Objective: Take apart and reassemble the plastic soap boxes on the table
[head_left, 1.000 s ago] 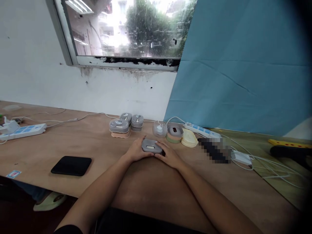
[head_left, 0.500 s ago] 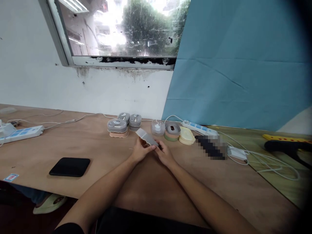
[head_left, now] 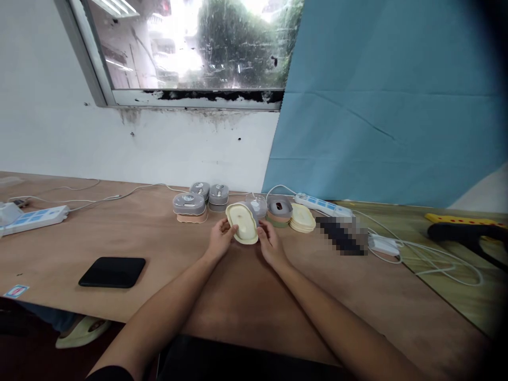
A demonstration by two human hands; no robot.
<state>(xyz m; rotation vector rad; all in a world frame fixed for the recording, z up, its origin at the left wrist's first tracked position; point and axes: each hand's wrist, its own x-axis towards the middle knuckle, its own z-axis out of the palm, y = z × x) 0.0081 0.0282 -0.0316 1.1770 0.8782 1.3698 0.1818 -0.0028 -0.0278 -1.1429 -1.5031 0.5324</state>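
Note:
Both hands hold a small oval soap box, its wavy-edged cream base [head_left: 242, 224] tilted toward me. Part of its greyish cover shows behind the base's right edge. My left hand [head_left: 220, 239] grips the left lower side, thumb on the cream face. My right hand [head_left: 271, 244] closes on the right side, thumb at the edge. Just behind stand a clear cover [head_left: 261, 205], a stack of grey and green trays [head_left: 279, 207] and a pile of cream bases [head_left: 302, 218]. To the left are several finished-looking grey-topped boxes [head_left: 189, 204].
A black phone [head_left: 112, 272] lies at left on the wooden table [head_left: 166, 243]. Power strips sit at far left [head_left: 35, 220] and back right [head_left: 323, 205]. Cables and a white adapter [head_left: 383, 245] lie at right, near a black-and-yellow tool [head_left: 464, 232]. A pixelated dark object [head_left: 343, 236] is beside them.
The soap box has been turned over between my hands: its grey side faced up before, and now the cream base faces me. My hands have moved slightly apart along its sides.

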